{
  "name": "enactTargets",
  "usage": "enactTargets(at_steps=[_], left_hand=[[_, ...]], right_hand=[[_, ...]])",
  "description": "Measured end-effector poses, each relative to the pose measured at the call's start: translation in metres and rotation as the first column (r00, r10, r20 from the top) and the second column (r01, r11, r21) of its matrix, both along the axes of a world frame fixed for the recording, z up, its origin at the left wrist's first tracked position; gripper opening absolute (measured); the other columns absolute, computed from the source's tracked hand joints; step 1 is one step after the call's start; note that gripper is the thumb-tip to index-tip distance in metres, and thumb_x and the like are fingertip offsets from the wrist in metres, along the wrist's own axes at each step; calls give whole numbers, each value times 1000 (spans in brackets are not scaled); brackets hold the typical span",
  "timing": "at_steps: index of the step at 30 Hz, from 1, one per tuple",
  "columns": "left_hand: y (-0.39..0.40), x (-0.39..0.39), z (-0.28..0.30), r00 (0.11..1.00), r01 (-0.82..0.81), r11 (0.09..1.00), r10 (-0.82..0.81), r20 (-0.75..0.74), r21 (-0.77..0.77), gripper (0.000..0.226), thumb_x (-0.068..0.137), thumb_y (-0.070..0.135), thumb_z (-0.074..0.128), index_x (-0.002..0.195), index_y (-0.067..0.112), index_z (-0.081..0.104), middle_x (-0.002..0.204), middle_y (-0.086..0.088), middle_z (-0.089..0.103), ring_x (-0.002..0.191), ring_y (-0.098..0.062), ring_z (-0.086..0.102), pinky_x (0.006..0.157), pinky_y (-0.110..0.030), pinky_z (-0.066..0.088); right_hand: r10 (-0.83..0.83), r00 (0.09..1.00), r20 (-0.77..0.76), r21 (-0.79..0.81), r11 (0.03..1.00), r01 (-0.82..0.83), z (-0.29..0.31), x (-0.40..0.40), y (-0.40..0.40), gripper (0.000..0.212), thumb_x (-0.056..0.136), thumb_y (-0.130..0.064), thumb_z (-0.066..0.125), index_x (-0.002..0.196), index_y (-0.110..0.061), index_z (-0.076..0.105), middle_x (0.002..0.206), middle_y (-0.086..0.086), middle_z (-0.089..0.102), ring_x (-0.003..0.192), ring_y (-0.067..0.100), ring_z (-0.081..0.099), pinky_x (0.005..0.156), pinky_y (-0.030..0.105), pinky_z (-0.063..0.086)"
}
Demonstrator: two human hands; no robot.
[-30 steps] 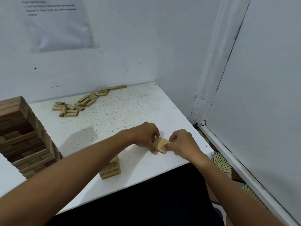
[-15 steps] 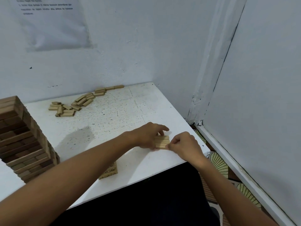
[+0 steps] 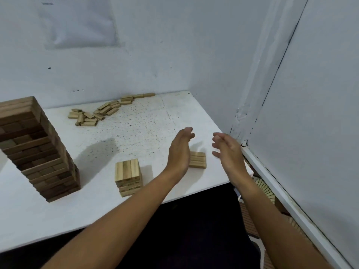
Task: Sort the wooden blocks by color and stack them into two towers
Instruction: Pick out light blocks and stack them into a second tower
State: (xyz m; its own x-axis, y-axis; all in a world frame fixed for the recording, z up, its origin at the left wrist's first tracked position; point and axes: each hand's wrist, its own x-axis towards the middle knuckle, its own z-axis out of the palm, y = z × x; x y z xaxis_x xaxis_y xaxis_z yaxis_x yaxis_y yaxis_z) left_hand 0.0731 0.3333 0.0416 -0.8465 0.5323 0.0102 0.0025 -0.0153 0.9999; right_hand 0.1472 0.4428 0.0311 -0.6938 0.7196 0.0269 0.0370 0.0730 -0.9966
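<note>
A flat layer of light wooden blocks (image 3: pixel 197 159) lies on the white table (image 3: pixel 136 133) near its right front corner. My left hand (image 3: pixel 179 150) hovers just left of it with straight fingers, holding nothing. My right hand (image 3: pixel 226 148) floats to the right of the layer, fingers relaxed and empty. A short light tower (image 3: pixel 128 176) stands to the left of my left forearm. A tall dark brown tower (image 3: pixel 33 146) rises at the table's left side. Several loose light blocks (image 3: pixel 101 112) lie scattered near the back wall.
Walls close the table in at the back and right, with a paper sheet (image 3: pixel 77 20) taped on the back wall. The table's front edge runs just below the short tower. Patterned floor (image 3: pixel 264 189) shows beyond the right corner.
Both hands let go of the layer of light blocks, which now lies flat on the table, and they lifted apart to either side of it.
</note>
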Motion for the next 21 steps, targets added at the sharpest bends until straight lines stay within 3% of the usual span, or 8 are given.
enactTargets(at_steps=[2, 5, 9, 15, 16, 18, 21], left_hand=[[-2, 7, -13, 997, -35, 996, 29, 71, 84, 41, 100, 53, 28, 124, 31, 53, 130, 7, 56, 123, -5, 46, 100, -27, 29], [-3, 12, -25, 993, -56, 986, 39, 108, 155, 71, 82, 63, 24, 141, 27, 41, 143, 6, 44, 133, -6, 36, 105, -25, 23], [1, 10, -31, 993, -53, 981, 33, 111, 187, 83, 78, 64, 21, 151, 25, 27, 156, 5, 28, 143, -7, 24, 111, -24, 18], [4, 6, -34, 994, -40, 983, 21, 106, 181, 80, 81, 64, 19, 152, 28, 22, 159, 6, 22, 146, -5, 17, 119, -30, 13], [4, 7, -35, 994, -33, 984, 15, 106, 175, 78, 82, 65, 18, 152, 29, 21, 159, 7, 21, 146, -5, 16, 119, -29, 13], [5, 6, -36, 995, -15, 987, -2, 103, 163, 74, 89, 70, 16, 151, 30, 20, 160, 9, 19, 146, -3, 14, 118, -27, 13], [6, 4, -38, 996, 19, 991, -31, 89, 134, 73, 84, 67, 14, 150, 34, 20, 160, 10, 18, 146, -2, 13, 121, -30, 12]], right_hand=[[39, 997, -68, -121, 992, -47, -9, -2, -5, 30, 104, -33, 41, 130, -24, 53, 140, -3, 51, 129, 14, 47, 107, 37, 42], [75, 990, -122, -160, 983, -94, -20, -4, -7, 44, 104, -47, 29, 144, -35, 37, 156, -9, 31, 144, 10, 28, 119, 39, 26], [115, 979, -167, -159, 977, -142, -27, -8, -13, 63, 96, -64, 22, 152, -36, 19, 161, -12, 16, 148, 6, 12, 121, 35, 14], [141, 975, -174, -152, 974, -168, -27, -13, -22, 97, 69, -93, 31, 151, -45, 11, 161, -19, 8, 147, -2, 5, 119, 29, 7], [150, 974, -168, -147, 973, -175, -28, -13, -22, 99, 68, -94, 30, 151, -45, 10, 161, -20, 7, 147, -3, 4, 119, 28, 6], [169, 971, -167, -134, 972, -192, -29, -15, -22, 83, 82, -83, 22, 152, -42, 8, 161, -21, 6, 146, -5, 3, 122, 34, 2], [212, 967, -142, -115, 967, -229, -31, -15, -24, 72, 90, -73, 16, 154, -41, 5, 159, -26, 3, 142, -12, 2, 123, 36, 1]])
